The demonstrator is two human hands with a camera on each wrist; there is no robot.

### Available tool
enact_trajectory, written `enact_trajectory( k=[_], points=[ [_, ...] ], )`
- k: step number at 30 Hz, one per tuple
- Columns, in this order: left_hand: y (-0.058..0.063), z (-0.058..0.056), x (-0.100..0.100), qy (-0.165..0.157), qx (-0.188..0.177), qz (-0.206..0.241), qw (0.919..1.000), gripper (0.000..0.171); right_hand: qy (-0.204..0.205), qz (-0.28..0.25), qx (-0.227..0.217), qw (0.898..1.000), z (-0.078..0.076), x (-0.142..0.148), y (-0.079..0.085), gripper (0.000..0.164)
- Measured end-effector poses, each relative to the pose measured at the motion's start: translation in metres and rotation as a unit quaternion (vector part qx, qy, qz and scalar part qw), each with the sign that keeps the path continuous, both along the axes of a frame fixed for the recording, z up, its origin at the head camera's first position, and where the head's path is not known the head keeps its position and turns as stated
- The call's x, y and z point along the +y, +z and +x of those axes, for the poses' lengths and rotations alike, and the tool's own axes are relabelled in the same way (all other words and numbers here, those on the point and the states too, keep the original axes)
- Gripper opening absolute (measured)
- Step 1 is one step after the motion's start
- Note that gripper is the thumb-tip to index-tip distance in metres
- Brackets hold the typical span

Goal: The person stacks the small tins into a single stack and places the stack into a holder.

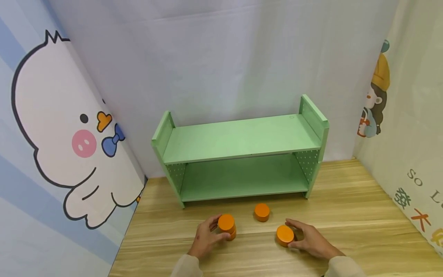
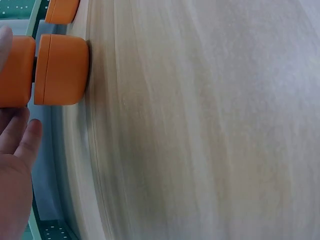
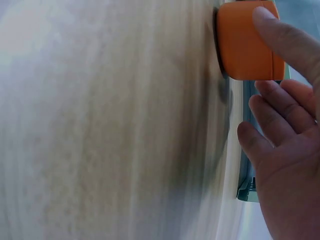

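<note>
In the head view my left hand (image 1: 205, 239) pinches a short orange cylinder (image 1: 226, 222) between thumb and fingers. Directly beneath is another orange cylinder (image 1: 233, 234); the left wrist view shows a thin dark gap between the upper cylinder (image 2: 16, 72) and the lower one (image 2: 62, 70). A seam line runs near the top of the lower one. My right hand (image 1: 311, 240) curls its thumb and fingers about a cylinder (image 1: 285, 235) standing on the table; the thumb lies against its side in the right wrist view. Between the hands, farther back, stands one more cylinder (image 1: 262, 212).
A pale green two-tier shelf (image 1: 242, 139) with raised sides stands behind the cylinders on the wood-grain table (image 1: 346, 200). White cloth (image 1: 225, 57) hangs behind it. Printed cartoon panels (image 1: 52, 107) flank the table.
</note>
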State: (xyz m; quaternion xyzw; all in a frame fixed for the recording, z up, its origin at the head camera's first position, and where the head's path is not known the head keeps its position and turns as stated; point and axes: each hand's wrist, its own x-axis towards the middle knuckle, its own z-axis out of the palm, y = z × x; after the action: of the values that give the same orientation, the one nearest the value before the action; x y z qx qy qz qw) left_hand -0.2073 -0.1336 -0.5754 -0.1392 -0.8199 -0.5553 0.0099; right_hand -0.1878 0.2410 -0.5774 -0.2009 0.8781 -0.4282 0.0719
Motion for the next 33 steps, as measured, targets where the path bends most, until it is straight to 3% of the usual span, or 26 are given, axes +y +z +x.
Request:
enact_trajectory(
  k=[12, 23, 33],
  points=[
    [-0.006, 0.001, 0.002, 0.012, -0.006, 0.034, 0.9993, 0.062, -0.011, -0.011, -0.002, 1.000, 0.001, -0.006, -0.003, 0.072],
    [-0.008, 0.002, 0.002, 0.013, -0.008, 0.052, 0.9986, 0.061, -0.013, -0.093, -0.030, 0.995, -0.002, -0.010, 0.002, 0.074],
    [-0.009, 0.002, 0.002, 0.026, -0.003, 0.040, 0.9989, 0.060, -0.033, -0.102, 0.003, 0.994, -0.007, -0.018, 0.012, 0.069]
  ],
)
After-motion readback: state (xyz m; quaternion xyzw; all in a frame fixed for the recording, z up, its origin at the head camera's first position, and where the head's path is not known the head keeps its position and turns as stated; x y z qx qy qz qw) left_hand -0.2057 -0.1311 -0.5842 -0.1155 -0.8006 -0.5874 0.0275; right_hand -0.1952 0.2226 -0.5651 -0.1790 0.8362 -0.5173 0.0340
